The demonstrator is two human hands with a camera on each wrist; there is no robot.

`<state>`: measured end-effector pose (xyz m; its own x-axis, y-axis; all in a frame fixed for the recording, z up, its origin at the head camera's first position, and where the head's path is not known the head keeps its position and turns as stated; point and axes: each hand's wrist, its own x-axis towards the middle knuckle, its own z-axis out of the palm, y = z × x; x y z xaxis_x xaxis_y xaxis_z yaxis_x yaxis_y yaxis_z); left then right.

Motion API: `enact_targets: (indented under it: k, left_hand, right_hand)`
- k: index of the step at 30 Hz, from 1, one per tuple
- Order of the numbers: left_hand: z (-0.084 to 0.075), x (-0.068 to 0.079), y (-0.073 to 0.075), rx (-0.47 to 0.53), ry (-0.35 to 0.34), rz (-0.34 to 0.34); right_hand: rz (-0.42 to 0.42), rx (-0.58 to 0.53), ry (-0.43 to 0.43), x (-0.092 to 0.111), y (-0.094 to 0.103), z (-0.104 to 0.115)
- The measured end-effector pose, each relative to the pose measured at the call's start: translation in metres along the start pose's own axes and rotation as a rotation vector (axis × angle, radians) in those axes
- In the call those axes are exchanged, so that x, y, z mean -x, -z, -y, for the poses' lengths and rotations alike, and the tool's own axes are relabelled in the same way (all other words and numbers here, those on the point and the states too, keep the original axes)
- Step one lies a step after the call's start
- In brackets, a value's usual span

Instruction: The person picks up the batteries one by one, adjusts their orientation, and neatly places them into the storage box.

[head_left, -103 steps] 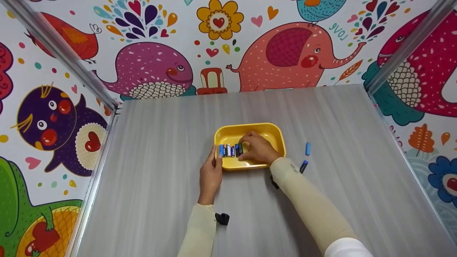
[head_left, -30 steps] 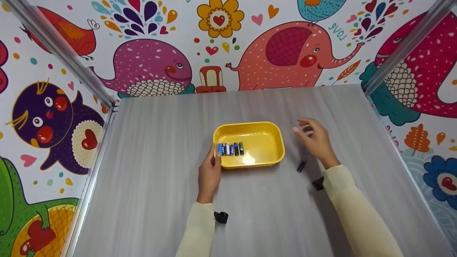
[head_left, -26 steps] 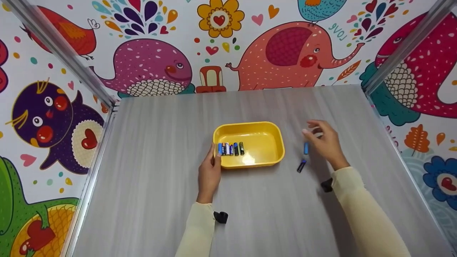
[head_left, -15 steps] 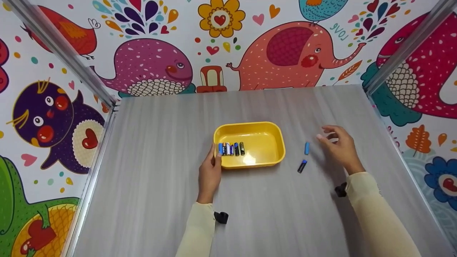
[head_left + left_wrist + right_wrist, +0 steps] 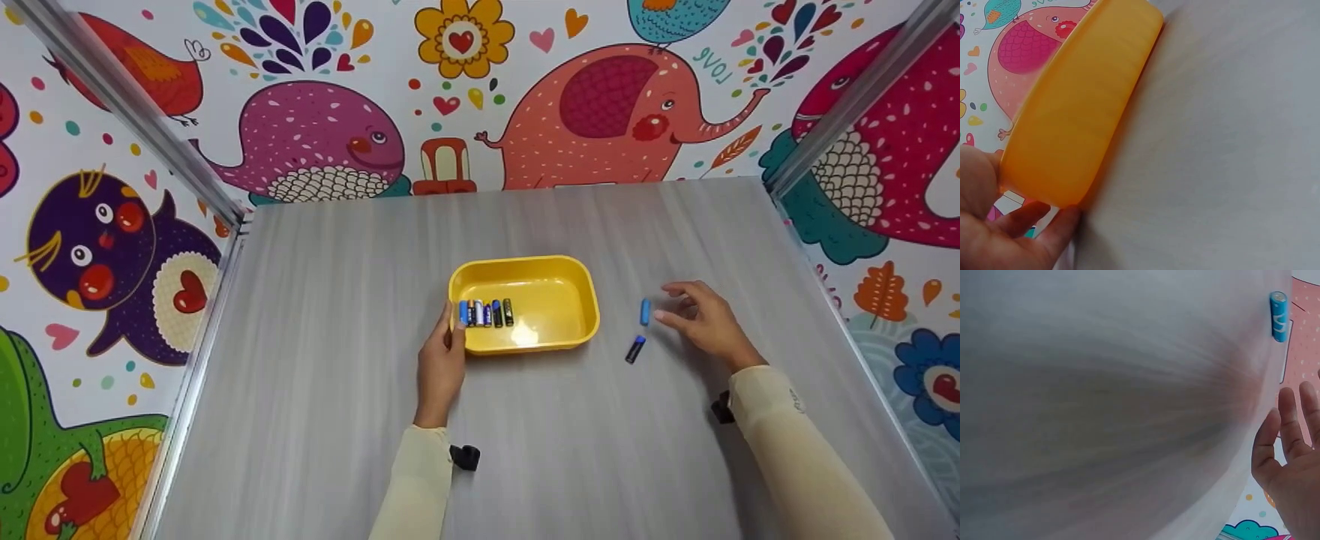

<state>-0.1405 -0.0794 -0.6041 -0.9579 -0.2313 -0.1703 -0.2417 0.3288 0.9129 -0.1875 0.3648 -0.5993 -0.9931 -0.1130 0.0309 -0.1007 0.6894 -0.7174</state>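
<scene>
My left hand (image 5: pixel 441 367) holds the left end of a yellow plastic tray (image 5: pixel 532 349), thumb over the rim and fingers along the outer wall (image 5: pixel 1078 112). In the tray's left half several batteries stand side by side in a row, from a light blue one (image 5: pixel 463 313) to a dark one (image 5: pixel 508 312). My right hand (image 5: pixel 709 322) hovers just right of a light blue battery (image 5: pixel 645 312) on the table, its fingers loosely bent and apart from it. That battery (image 5: pixel 1279 318) also shows in the right wrist view. A black battery with a blue end (image 5: pixel 635 349) lies nearer me.
The grey wood-grain table (image 5: pixel 337 315) carries the tray near its middle. Walls printed with cartoon animals (image 5: pixel 592 120) stand at the back and both sides, with metal posts (image 5: pixel 847 105) at the corners. Black wrist cameras (image 5: pixel 465 457) sit at both sleeves.
My right hand has let go of the dark battery in the tray, moved out to the right, and come down beside the light blue battery. The left hand stays on the tray.
</scene>
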Motion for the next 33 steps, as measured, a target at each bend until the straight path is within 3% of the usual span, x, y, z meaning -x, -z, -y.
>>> enact_targets:
  k: [9, 17, 33]
  left_hand:
    - [0.000, 0.000, -0.001, -0.007, 0.021, 0.000]
    - [-0.001, 0.000, 0.000, -0.001, 0.022, 0.005]
    - [0.000, 0.001, 0.001, 0.026, -0.001, 0.006]
  right_hand:
    - [0.076, 0.054, 0.032, -0.005, -0.004, 0.002]
    - [0.146, 0.069, -0.040, -0.013, -0.005, 0.002]
    - [0.161, 0.099, -0.076, -0.012, -0.012, 0.007]
